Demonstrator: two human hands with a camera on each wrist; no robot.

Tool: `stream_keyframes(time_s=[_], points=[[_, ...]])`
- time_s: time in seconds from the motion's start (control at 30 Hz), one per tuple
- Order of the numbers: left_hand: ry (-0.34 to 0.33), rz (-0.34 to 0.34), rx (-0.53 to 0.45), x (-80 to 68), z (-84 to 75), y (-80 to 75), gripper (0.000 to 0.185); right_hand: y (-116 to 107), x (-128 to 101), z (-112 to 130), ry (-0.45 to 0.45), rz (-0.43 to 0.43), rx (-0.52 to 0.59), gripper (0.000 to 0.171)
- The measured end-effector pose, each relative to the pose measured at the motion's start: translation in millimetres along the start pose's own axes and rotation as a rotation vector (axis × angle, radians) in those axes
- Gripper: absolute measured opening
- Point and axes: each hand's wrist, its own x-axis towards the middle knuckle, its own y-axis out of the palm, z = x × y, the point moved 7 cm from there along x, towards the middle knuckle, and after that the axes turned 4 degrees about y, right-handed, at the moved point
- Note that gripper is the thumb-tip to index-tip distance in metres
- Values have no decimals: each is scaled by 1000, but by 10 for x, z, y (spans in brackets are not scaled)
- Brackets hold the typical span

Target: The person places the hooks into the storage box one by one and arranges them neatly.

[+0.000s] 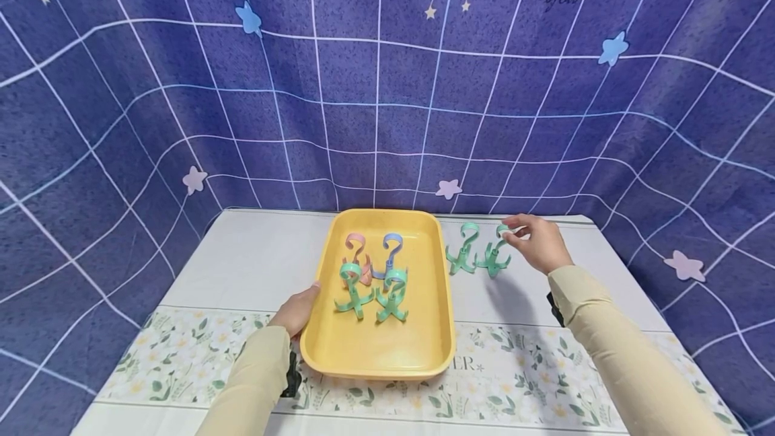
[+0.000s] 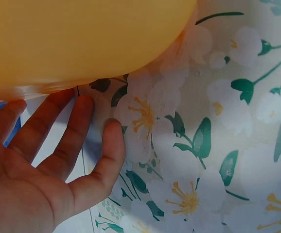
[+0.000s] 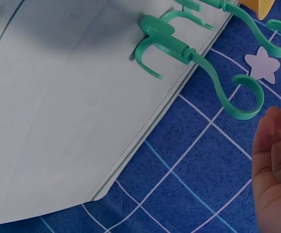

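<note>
A yellow tray sits mid-table holding a pink hook, a blue hook and two green hooks. My left hand lies flat against the tray's left rim; in the left wrist view its fingers are straight and reach under the tray. Two more green hooks stand on the cloth right of the tray. My right hand hovers at the top curl of the right one; its fingers are relaxed and a small gap shows.
The table wears a white cloth with a flowered band along the near edge. A blue grid backdrop hangs close behind and wraps both sides. The second table hook lies just beyond the first in the right wrist view.
</note>
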Motion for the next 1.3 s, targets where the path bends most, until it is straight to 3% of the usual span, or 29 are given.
stream_keyframes(time_s=[0.4, 0.8, 1.3], points=[[4, 5, 17, -10, -18, 6, 69, 48, 36, -150, 34, -12, -6, 29], [-13, 7, 11, -8, -31, 7, 70, 115, 48, -273, 138, 5, -45, 41], [-5, 3, 34, -1, -23, -5, 70, 209, 37, -281, 141, -3, 12, 36]])
